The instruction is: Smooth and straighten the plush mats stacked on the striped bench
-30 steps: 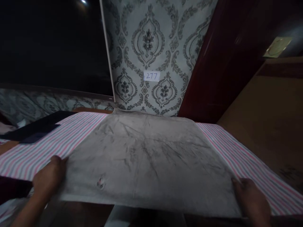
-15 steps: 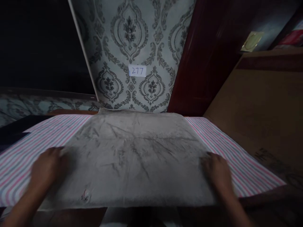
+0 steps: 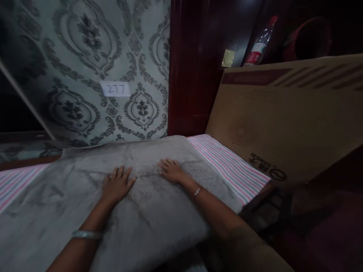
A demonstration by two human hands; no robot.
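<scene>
A wrinkled grey cloth (image 3: 159, 223) is spread over the table, on top of a pink, white and grey striped cloth (image 3: 227, 164). My left hand (image 3: 117, 185) lies flat on the grey cloth left of its middle, fingers spread. To the right of it, my right hand (image 3: 171, 170) rests palm down on the same cloth, its fingers stretched out and a little apart. Neither hand holds anything. Dark creases run across the cloth around and between the hands.
A large cardboard box (image 3: 283, 113) stands along the right side. Behind it are a bottle with a red cap (image 3: 259, 47) and a round reddish container (image 3: 307, 39). The patterned wall (image 3: 136, 49) bears a paper marked 277 (image 3: 115, 89). A dark screen (image 3: 17, 102) is at left.
Both hands have left the cloth's side edges and moved inward and forward onto its middle, opening flat. The view has turned right, bringing the bottle and more of the box into sight.
</scene>
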